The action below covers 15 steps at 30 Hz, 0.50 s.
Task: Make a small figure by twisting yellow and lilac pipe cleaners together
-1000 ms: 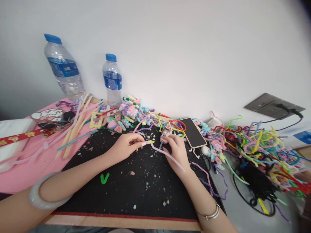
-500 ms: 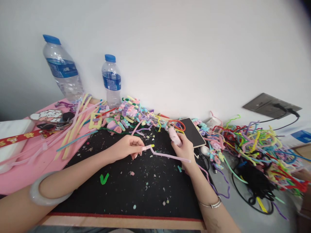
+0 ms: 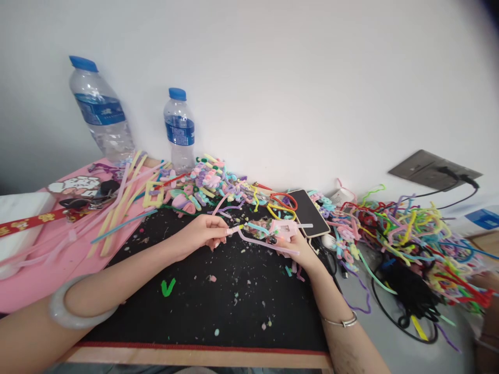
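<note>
Over the black mat (image 3: 202,317), my left hand (image 3: 206,231) pinches a small pale pink piece with a yellow tip. From it a bent lilac pipe cleaner (image 3: 268,246) runs right, below the tool in my right hand. My right hand (image 3: 298,250) is wrapped round a pink glue gun (image 3: 284,228), whose clear stick (image 3: 306,226) juts out at the right. The gun's front end, partly blurred, points left at the pinched piece, beside a light blue strip. Whether they touch is too small to tell. A green V-shaped piece (image 3: 168,288) lies on the mat.
Heaps of coloured pipe cleaners (image 3: 210,182) line the wall, with scissors (image 3: 284,203) and a dark tablet (image 3: 310,212) nearby. Two bottles (image 3: 179,130) stand at the back left. Cables (image 3: 413,337) and a larger pile (image 3: 421,234) lie right; another person's arm (image 3: 485,311) shows there.
My right hand has turned the glue gun and brought its front end left, close to the pinched piece. The lilac pipe cleaner has shifted slightly left. The scissors' yellow handle shows more.
</note>
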Tool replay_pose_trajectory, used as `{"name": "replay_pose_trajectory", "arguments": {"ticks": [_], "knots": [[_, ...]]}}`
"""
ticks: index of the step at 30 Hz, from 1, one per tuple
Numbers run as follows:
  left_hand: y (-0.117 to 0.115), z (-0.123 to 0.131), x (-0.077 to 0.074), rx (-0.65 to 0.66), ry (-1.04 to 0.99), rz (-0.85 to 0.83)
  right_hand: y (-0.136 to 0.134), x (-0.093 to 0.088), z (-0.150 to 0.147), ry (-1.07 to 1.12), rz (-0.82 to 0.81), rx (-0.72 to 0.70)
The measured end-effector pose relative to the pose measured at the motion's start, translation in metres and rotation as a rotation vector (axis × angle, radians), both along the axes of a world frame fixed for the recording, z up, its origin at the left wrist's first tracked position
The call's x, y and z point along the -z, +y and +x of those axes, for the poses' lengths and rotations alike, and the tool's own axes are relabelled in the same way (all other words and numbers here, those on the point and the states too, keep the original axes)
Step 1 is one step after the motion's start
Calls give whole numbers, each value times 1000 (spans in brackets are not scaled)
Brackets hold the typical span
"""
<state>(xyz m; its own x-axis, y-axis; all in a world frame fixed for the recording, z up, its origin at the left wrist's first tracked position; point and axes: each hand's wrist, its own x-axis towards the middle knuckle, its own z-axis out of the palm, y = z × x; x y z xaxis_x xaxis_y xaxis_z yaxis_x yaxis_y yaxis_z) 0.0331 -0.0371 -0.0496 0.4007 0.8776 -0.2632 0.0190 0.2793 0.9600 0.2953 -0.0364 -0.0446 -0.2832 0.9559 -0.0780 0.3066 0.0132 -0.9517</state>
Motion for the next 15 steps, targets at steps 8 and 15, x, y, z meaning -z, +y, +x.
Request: {"name": "replay_pose_trajectory", "arguments": {"ticks": [8, 15], "knots": [[0, 0, 3, 10, -6, -4, 0, 1, -2, 44, 75, -109], [-1, -1, 2, -1, -3, -20, 0, 3, -2, 42, 74, -110]]}}
